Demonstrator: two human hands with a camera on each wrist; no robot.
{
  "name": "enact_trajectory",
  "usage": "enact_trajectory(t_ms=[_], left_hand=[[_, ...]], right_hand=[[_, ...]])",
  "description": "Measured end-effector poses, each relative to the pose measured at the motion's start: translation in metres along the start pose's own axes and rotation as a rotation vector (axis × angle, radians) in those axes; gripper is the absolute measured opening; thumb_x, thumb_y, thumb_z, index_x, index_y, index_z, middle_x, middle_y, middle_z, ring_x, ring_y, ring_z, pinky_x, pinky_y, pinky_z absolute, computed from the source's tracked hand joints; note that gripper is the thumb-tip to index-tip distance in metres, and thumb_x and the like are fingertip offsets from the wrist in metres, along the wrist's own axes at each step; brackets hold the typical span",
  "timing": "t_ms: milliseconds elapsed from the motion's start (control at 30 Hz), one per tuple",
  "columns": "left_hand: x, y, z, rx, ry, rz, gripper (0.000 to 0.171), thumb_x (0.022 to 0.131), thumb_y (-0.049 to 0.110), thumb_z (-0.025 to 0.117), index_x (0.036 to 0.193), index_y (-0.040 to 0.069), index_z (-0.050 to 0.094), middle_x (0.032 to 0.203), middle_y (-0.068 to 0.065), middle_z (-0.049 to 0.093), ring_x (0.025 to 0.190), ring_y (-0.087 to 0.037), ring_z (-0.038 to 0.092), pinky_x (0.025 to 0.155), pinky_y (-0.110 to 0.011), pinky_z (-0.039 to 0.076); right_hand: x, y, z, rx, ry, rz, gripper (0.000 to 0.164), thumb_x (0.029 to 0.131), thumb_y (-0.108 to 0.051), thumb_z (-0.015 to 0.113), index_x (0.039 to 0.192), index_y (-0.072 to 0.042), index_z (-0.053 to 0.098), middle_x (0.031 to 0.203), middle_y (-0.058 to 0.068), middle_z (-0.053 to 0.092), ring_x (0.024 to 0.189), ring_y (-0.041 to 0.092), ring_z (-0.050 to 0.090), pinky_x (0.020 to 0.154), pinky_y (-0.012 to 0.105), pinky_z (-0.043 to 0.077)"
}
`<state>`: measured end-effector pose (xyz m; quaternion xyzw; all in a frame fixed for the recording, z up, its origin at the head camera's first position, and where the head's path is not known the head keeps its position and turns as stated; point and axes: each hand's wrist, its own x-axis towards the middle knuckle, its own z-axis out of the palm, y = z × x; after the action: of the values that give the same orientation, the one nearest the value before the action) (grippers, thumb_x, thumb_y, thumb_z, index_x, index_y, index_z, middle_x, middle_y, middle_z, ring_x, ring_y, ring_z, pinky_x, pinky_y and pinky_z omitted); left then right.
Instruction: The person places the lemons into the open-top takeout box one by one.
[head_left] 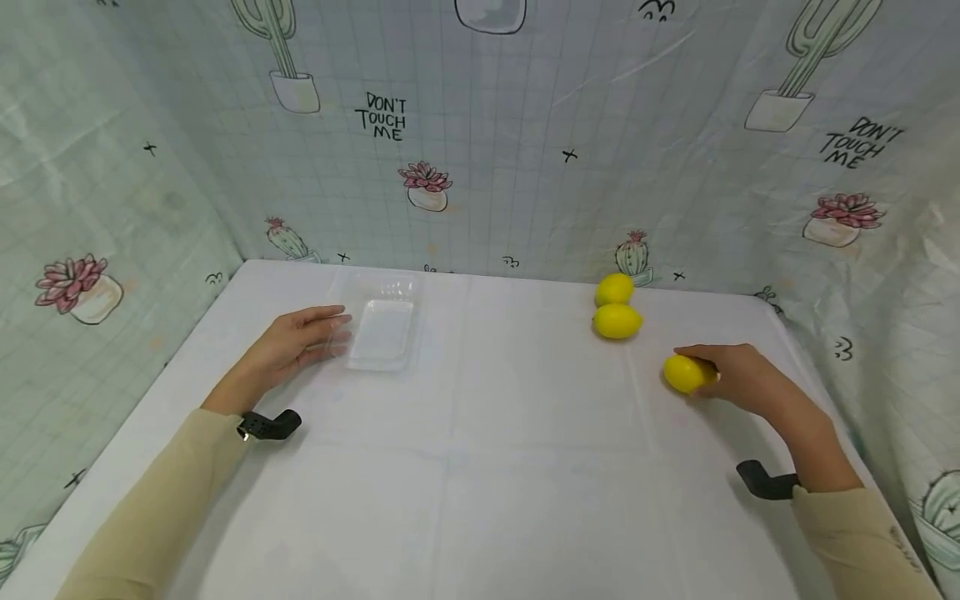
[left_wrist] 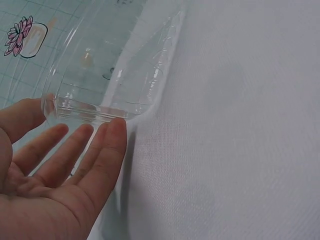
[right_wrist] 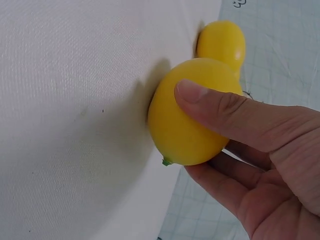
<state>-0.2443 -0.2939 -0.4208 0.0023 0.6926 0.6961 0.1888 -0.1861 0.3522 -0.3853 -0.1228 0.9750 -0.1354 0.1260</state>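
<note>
In the head view, my left hand (head_left: 294, 346) is at the left side of a clear plastic container (head_left: 381, 333). Fairly straight fingers touch the near end wall of this container (left_wrist: 90, 112) in the left wrist view. On the right, my right hand (head_left: 746, 379) grips a yellow lemon (head_left: 686, 374) between thumb and fingers. The right wrist view shows the thumb across the held lemon (right_wrist: 185, 130), with a small green stem tip at its lower end. Whether it touches the table I cannot tell.
Two more lemons, a nearer one (head_left: 617, 321) and a farther one (head_left: 615, 289), lie close together near the back edge of the white-covered table (head_left: 517, 467). A cactus-patterned curtain (head_left: 510, 192) hangs behind the table and along both sides.
</note>
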Motion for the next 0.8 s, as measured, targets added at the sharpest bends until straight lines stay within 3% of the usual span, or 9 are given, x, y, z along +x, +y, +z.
enact_trajectory(t_ms=[300, 500, 667, 800], left_hand=[[0.002, -0.003, 0.004, 0.003, 0.018, -0.006, 0.065, 0.104, 0.016, 0.061, 0.157, -0.004, 0.028, 0.157, -0.016, 0.042, 0.119, -0.011, 0.064, 0.103, -0.036, 0.054], [-0.002, -0.003, 0.007, 0.021, 0.046, -0.017, 0.066, 0.103, 0.017, 0.062, 0.156, -0.004, 0.029, 0.160, -0.020, 0.036, 0.118, -0.010, 0.063, 0.103, -0.035, 0.054], [-0.001, 0.001, 0.007, 0.012, 0.039, -0.026, 0.068, 0.103, 0.016, 0.063, 0.157, -0.003, 0.027, 0.161, -0.021, 0.033, 0.119, -0.011, 0.063, 0.104, -0.036, 0.054], [0.001, 0.001, 0.005, 0.020, 0.048, -0.025, 0.068, 0.102, 0.016, 0.064, 0.156, -0.004, 0.028, 0.158, -0.016, 0.040, 0.118, -0.012, 0.064, 0.102, -0.037, 0.055]], right_hand=[[-0.007, 0.000, 0.004, -0.012, 0.053, -0.033, 0.066, 0.081, -0.011, 0.086, 0.139, 0.003, 0.058, 0.133, 0.031, 0.060, 0.120, 0.049, 0.056, 0.102, 0.067, 0.046], [-0.009, -0.004, 0.011, -0.009, 0.082, -0.045, 0.065, 0.082, -0.008, 0.085, 0.140, 0.001, 0.058, 0.135, 0.029, 0.059, 0.122, 0.049, 0.055, 0.102, 0.067, 0.045], [-0.009, -0.016, 0.010, -0.013, 0.127, -0.078, 0.066, 0.081, -0.004, 0.085, 0.141, -0.001, 0.058, 0.135, 0.026, 0.061, 0.118, 0.043, 0.059, 0.100, 0.064, 0.049], [-0.005, -0.032, 0.005, -0.029, 0.161, -0.116, 0.067, 0.080, -0.004, 0.086, 0.141, -0.002, 0.058, 0.133, 0.024, 0.063, 0.113, 0.040, 0.061, 0.099, 0.061, 0.052]])
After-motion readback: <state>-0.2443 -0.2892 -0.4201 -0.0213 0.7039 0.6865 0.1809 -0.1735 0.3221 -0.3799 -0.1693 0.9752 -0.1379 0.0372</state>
